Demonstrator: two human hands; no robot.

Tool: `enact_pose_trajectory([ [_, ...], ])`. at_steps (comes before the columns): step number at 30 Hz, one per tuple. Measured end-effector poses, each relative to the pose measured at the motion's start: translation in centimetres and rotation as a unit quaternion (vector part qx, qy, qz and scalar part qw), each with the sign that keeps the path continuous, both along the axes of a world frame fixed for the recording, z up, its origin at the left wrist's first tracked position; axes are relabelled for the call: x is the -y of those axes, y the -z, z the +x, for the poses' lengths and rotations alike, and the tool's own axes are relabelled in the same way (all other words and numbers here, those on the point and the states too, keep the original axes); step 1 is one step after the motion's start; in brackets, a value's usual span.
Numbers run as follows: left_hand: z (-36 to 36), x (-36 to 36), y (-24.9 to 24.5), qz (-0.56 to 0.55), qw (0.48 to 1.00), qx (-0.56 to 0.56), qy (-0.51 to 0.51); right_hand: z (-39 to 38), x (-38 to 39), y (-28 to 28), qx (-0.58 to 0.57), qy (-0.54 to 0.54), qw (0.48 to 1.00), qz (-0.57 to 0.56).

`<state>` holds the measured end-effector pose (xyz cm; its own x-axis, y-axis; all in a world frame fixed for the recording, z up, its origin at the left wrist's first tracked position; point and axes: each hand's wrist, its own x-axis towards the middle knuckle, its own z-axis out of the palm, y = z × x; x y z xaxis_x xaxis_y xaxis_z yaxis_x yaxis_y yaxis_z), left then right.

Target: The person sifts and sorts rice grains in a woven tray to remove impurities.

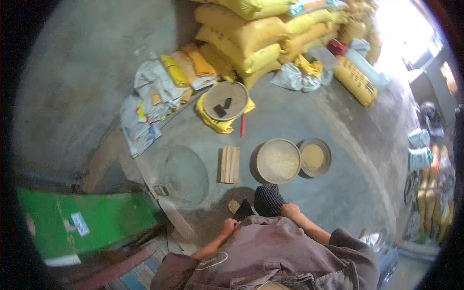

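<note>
Stacked sacks: yellow. Loose sacks: white with yellow and red print. Concrete floor: grey. Large round sieve: tan rim, pale beige grain. Small round tray: brown rim, golden-yellow grain. Wooden board: light tan. Stick: red. Panel: bright green, white label. Shirt: greyish mauve. Striped fabric: dark, fine pale stripes.

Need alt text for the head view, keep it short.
A person looks down at a concrete floor, left hand and right hand close to their body, nothing visibly held. Ahead lie a large round tray of grain, a smaller one, a wooden board and stacked yellow sacks.
</note>
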<state>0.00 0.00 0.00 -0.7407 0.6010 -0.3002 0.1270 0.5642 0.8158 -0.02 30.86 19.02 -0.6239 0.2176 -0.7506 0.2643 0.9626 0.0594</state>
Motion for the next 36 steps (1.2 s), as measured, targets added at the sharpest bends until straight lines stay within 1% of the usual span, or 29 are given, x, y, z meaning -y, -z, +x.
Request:
enact_pose_trajectory([
  [2, -1.1, 2.4, -1.5, 0.021, 0.995, 0.090, 0.048, 2.7, 2.9, -0.7, 0.022, 0.075, 0.997, -0.011],
  [3, -7.7, 15.7, -3.2, -0.098, 0.990, 0.079, 0.063, -2.0, 13.0, 4.6, 0.013, 0.097, 0.987, -0.129],
  [5, -12.4, 17.8, -3.4, -0.177, 0.976, 0.049, 0.118, -3.5, 14.6, 5.8, -0.045, 0.133, 0.963, -0.230],
  [6, -14.2, 17.1, -3.7, -0.180, 0.974, 0.052, 0.132, -3.8, 14.6, 4.7, -0.094, 0.147, 0.946, -0.272],
  [7, -16.0, 16.1, -4.1, -0.186, 0.976, 0.027, 0.110, -4.2, 14.0, 4.8, -0.089, 0.158, 0.946, -0.269],
  [8, -17.1, 14.8, -4.7, -0.196, 0.977, 0.004, 0.087, -4.4, 13.6, 4.7, -0.112, 0.186, 0.937, -0.273],
  [9, -18.5, 13.3, -4.8, -0.196, 0.975, -0.052, 0.086, -5.2, 13.2, 4.8, -0.140, 0.212, 0.926, -0.280],
  [10, -19.8, 12.6, -5.4, -0.201, 0.970, -0.106, 0.089, -5.8, 12.7, 4.6, -0.139, 0.248, 0.922, -0.263],
  [11, -20.7, 12.0, -6.0, -0.213, 0.962, -0.152, 0.072, -6.2, 12.8, 4.4, -0.132, 0.261, 0.916, -0.275],
  [12, -22.3, 10.0, -7.5, -0.221, 0.953, -0.199, 0.053, -6.5, 12.4, 4.6, -0.151, 0.300, 0.909, -0.247],
  [13, -24.7, 7.4, -10.9, -0.285, 0.946, -0.148, 0.037, -6.7, 12.0, 4.8, -0.172, 0.337, 0.901, -0.214],
  [14, -26.4, 7.4, -11.5, -0.235, 0.963, -0.128, 0.025, -6.6, 12.0, 4.6, -0.168, 0.346, 0.897, -0.219],
  [15, -27.7, 6.6, -13.0, -0.205, 0.966, -0.154, 0.033, -6.8, 11.6, 4.3, -0.172, 0.365, 0.881, -0.250],
  [16, -29.1, 5.7, -14.4, -0.212, 0.963, -0.160, 0.053, -6.8, 11.4, 3.9, -0.175, 0.384, 0.863, -0.279],
  [18, -32.2, 3.3, -17.7, -0.211, 0.958, -0.162, 0.106, -7.5, 11.9, 2.7, -0.190, 0.417, 0.847, -0.271],
  [19, -33.3, 2.2, -18.8, -0.209, 0.957, -0.166, 0.115, -8.0, 11.9, 2.4, -0.202, 0.439, 0.835, -0.262],
  [21, -35.8, 0.0, -20.9, -0.241, 0.936, -0.141, 0.214, -9.3, 11.5, 2.4, -0.189, 0.458, 0.830, -0.256],
  [23, -37.8, -1.9, -22.9, -0.260, 0.927, -0.126, 0.239, -10.7, 11.1, 2.6, -0.168, 0.471, 0.828, -0.252],
  [25, -40.1, -3.6, -24.8, -0.297, 0.897, 0.028, 0.327, -11.9, 11.7, 1.8, -0.172, 0.566, 0.778, -0.213],
  [26, -41.2, -4.4, -25.0, -0.249, 0.894, 0.044, 0.371, -12.0, 11.5, 1.5, -0.166, 0.577, 0.771, -0.212],
  [27, -42.3, -5.6, -25.1, -0.252, 0.885, 0.047, 0.387, -12.4, 11.0, 1.2, -0.171, 0.600, 0.751, -0.218],
  [29, -45.5, -9.4, -25.0, -0.299, 0.872, 0.049, 0.384, -13.5, 11.2, 1.7, -0.184, 0.648, 0.707, -0.215],
  [30, -47.0, -11.1, -24.6, -0.289, 0.869, 0.054, 0.399, -14.3, 11.4, 2.2, -0.191, 0.673, 0.679, -0.221],
  [31, -49.1, -12.5, -22.7, -0.306, 0.827, 0.067, 0.467, -15.6, 11.2, 2.6, -0.202, 0.697, 0.649, -0.227],
  [32, -51.5, -13.4, -20.0, -0.327, 0.777, 0.079, 0.533, -17.0, 11.9, 3.9, -0.209, 0.699, 0.642, -0.237],
  [33, -53.5, -13.7, -17.7, -0.275, 0.706, 0.009, 0.652, -18.7, 12.0, 3.5, -0.216, 0.698, 0.623, -0.278],
  [34, -54.1, -14.6, -17.8, -0.294, 0.712, 0.035, 0.636, -20.3, 12.7, 4.5, -0.186, 0.692, 0.618, -0.324],
  [35, -55.5, -15.4, -16.8, -0.306, 0.620, 0.045, 0.722, -21.4, 13.9, 5.6, -0.204, 0.660, 0.601, -0.402],
  [36, -56.0, -16.0, -16.3, -0.353, 0.590, 0.084, 0.721, -22.5, 17.6, 6.5, -0.288, 0.771, 0.385, -0.417],
])
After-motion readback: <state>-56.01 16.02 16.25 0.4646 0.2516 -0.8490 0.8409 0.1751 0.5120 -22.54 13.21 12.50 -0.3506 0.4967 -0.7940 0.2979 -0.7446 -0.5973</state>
